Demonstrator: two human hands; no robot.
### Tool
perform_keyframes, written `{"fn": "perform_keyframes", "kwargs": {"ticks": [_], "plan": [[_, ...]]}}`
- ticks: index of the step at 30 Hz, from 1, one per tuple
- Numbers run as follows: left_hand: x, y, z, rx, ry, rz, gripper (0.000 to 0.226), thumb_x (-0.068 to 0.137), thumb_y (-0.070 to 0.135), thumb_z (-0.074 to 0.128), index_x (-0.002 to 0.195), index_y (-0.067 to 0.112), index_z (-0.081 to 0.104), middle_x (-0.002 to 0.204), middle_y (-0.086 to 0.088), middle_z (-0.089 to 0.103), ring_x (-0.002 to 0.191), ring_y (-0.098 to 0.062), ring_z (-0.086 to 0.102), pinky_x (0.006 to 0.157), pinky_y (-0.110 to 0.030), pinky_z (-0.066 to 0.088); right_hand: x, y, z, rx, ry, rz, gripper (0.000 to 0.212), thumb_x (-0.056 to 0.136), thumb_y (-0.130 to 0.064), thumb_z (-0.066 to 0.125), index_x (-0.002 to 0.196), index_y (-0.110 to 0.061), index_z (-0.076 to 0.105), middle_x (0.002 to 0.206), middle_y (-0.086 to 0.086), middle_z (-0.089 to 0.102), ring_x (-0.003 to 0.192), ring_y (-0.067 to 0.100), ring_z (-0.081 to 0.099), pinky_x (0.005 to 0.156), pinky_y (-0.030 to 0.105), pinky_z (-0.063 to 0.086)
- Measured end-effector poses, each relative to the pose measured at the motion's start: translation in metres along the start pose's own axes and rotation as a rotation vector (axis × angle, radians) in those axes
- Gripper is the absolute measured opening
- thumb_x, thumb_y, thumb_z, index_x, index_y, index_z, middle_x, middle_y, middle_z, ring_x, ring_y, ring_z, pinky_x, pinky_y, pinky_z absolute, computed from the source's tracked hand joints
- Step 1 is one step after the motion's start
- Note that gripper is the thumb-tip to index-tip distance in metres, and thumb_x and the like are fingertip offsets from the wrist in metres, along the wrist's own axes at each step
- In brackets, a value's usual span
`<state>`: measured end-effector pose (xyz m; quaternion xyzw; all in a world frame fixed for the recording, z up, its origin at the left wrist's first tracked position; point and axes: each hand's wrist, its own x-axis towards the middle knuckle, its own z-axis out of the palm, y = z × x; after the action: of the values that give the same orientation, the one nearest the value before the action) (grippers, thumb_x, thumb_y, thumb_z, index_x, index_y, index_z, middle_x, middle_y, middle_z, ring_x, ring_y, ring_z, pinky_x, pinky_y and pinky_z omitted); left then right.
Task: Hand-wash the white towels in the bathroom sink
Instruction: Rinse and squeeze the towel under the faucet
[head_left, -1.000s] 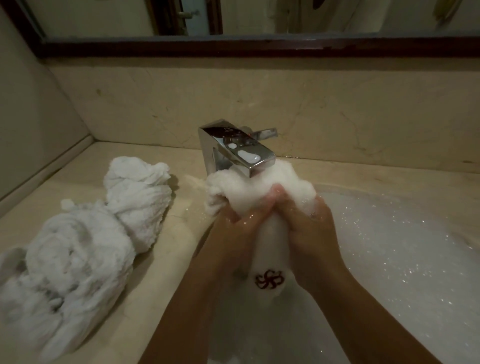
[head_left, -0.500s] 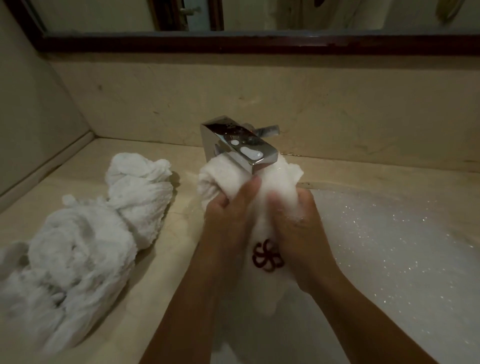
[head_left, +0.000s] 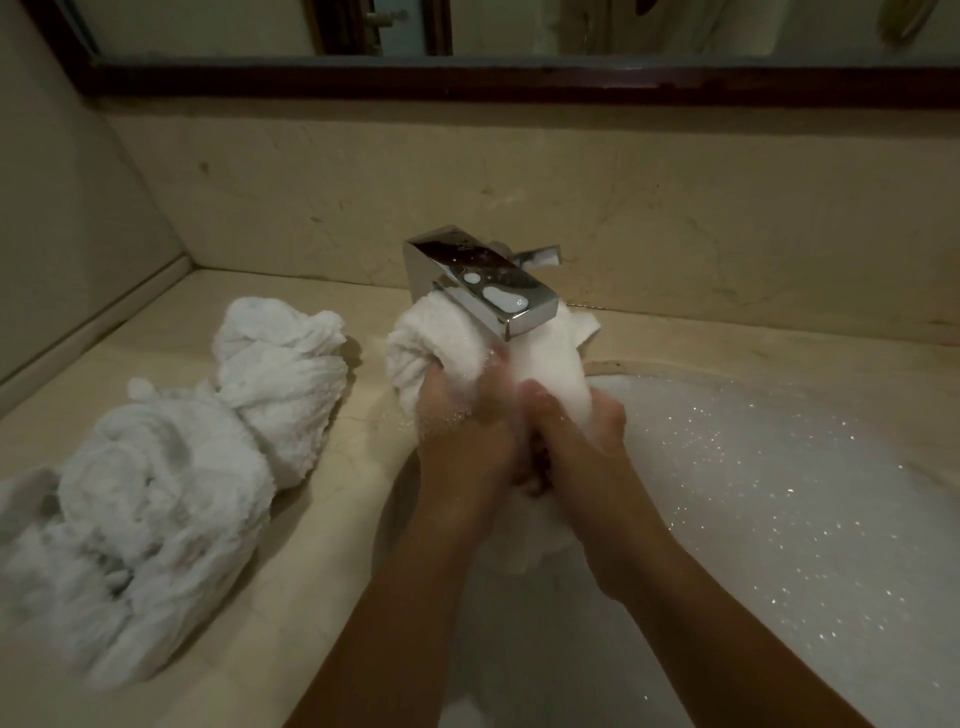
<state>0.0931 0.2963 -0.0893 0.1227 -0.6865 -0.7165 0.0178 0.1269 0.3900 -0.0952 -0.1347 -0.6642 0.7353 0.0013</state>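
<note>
A wet white towel (head_left: 447, 343) is bunched up just under the chrome tap (head_left: 483, 283), over the back left of the sink (head_left: 779, 493), which is full of foamy water. My left hand (head_left: 462, 447) grips the towel's left part, fingers curled into the cloth. My right hand (head_left: 576, 447) grips the right part, pressed against the left hand. The towel's lower end hangs down between my wrists into the foam. Its red emblem is hidden.
A heap of wrung, twisted white towels (head_left: 156, 467) lies on the beige stone counter (head_left: 332, 597) left of the sink. A stone backsplash and a dark-framed mirror (head_left: 519, 78) rise behind the tap. A wall closes the left side.
Both hands have closed together and slid down over the towel, covering the red emblem that showed between them. The cloth now bulges higher under the tap.
</note>
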Motion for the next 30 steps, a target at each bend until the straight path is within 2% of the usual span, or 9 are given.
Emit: {"fn": "perform_keyframes", "kwargs": {"ticks": [3,8,11,15,17,20,25,27,30], "plan": [[-0.006,0.004,0.009,-0.082,0.069,-0.01,0.063,0.088,0.074,0.063,0.12,0.019,0.058,0.092,-0.019,0.072,0.068,-0.029,0.071,0.055,-0.048,0.06,0.003,0.004,-0.001,0.002,0.052,0.041,0.057,0.092,-0.068,0.062,0.126,-0.025,0.048,0.093,0.001,0.074,0.068,0.007,0.073,0.07,0.036,0.064],[-0.008,-0.001,-0.003,0.16,-0.037,-0.006,0.066,0.084,0.079,0.059,0.139,0.042,0.056,0.127,0.016,0.064,0.115,-0.009,0.062,0.086,-0.024,0.054,0.001,0.004,0.005,-0.006,0.13,-0.13,0.053,0.097,-0.069,0.058,0.127,-0.026,0.063,0.109,0.001,0.077,0.096,0.02,0.078,0.079,0.051,0.066],[-0.011,-0.003,-0.004,0.081,-0.199,-0.059,0.08,0.078,0.084,0.059,0.148,0.047,0.048,0.13,0.027,0.058,0.127,-0.002,0.055,0.084,-0.006,0.049,0.002,0.001,0.003,0.091,0.171,-0.14,0.045,0.103,-0.056,0.059,0.134,-0.023,0.053,0.117,0.002,0.073,0.1,0.018,0.077,0.081,0.046,0.066],[-0.009,-0.01,0.003,0.032,-0.152,-0.042,0.079,0.074,0.089,0.055,0.142,0.048,0.051,0.126,0.014,0.07,0.116,-0.012,0.068,0.094,-0.045,0.059,0.002,0.001,0.001,0.062,0.102,-0.13,0.038,0.107,-0.04,0.056,0.134,-0.03,0.032,0.119,-0.004,0.064,0.1,0.009,0.069,0.08,0.032,0.059],[-0.007,-0.011,0.005,0.08,-0.079,0.012,0.061,0.088,0.078,0.052,0.137,0.041,0.055,0.116,0.01,0.072,0.107,-0.014,0.071,0.087,-0.045,0.062,0.003,0.004,0.003,-0.047,0.112,-0.188,0.027,0.107,-0.036,0.055,0.128,-0.023,0.044,0.11,-0.005,0.065,0.09,0.007,0.068,0.073,0.032,0.055],[-0.007,-0.01,0.005,0.098,-0.022,0.036,0.067,0.084,0.081,0.047,0.135,0.038,0.057,0.113,0.005,0.074,0.104,-0.017,0.072,0.088,-0.047,0.062,0.005,0.006,0.005,-0.141,0.12,-0.269,0.023,0.107,-0.037,0.055,0.119,-0.019,0.062,0.096,-0.004,0.072,0.081,0.01,0.071,0.068,0.036,0.057],[-0.005,-0.007,0.003,0.057,0.024,0.035,0.064,0.08,0.082,0.048,0.127,0.041,0.062,0.11,0.005,0.075,0.101,-0.018,0.074,0.089,-0.049,0.062,0.003,0.007,0.007,0.099,0.032,-0.103,0.041,0.1,-0.056,0.061,0.136,-0.038,0.053,0.109,-0.008,0.076,0.098,0.012,0.077,0.088,0.044,0.064],[-0.003,-0.004,0.002,0.069,0.006,0.05,0.058,0.078,0.084,0.047,0.115,0.043,0.066,0.101,0.008,0.077,0.095,-0.018,0.075,0.086,-0.051,0.062,0.002,0.007,0.008,0.139,0.062,-0.09,0.049,0.095,-0.063,0.065,0.133,-0.034,0.057,0.109,-0.002,0.078,0.097,0.016,0.078,0.087,0.047,0.064],[0.001,-0.001,0.001,0.101,-0.034,0.039,0.052,0.088,0.077,0.046,0.127,0.047,0.062,0.115,0.014,0.072,0.108,-0.014,0.068,0.097,-0.049,0.056,0.004,0.008,0.005,0.142,0.119,-0.08,0.047,0.097,-0.061,0.063,0.121,-0.022,0.072,0.103,0.009,0.08,0.092,0.021,0.079,0.08,0.042,0.065]]}}
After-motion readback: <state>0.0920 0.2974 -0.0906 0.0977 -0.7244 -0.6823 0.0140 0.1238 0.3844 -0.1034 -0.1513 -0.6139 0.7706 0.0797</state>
